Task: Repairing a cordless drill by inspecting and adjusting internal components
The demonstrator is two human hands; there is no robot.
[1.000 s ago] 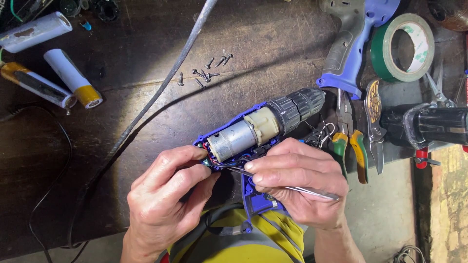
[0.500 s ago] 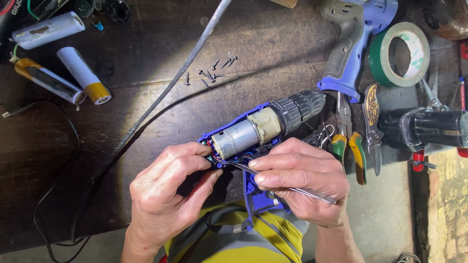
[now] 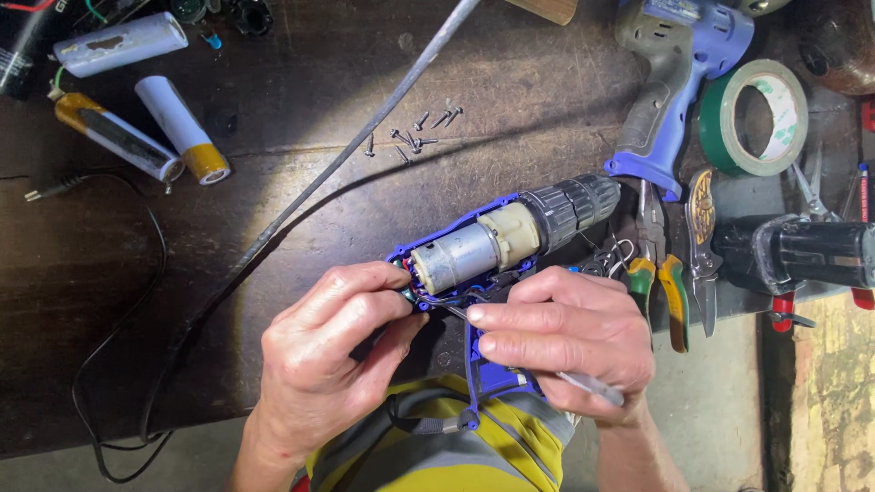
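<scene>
Little has shifted since a moment ago: the opened blue cordless drill with its bare silver motor (image 3: pixel 474 260) stays low on the dark wooden surface (image 3: pixel 273 237). Left hand (image 3: pixel 333 360) pinches wires behind the motor; right hand (image 3: pixel 561 342) grips a thin metal probe (image 3: pixel 592 390). One slip could tear a wire. Loose black screws (image 3: pixel 415 138) lie beyond.
</scene>
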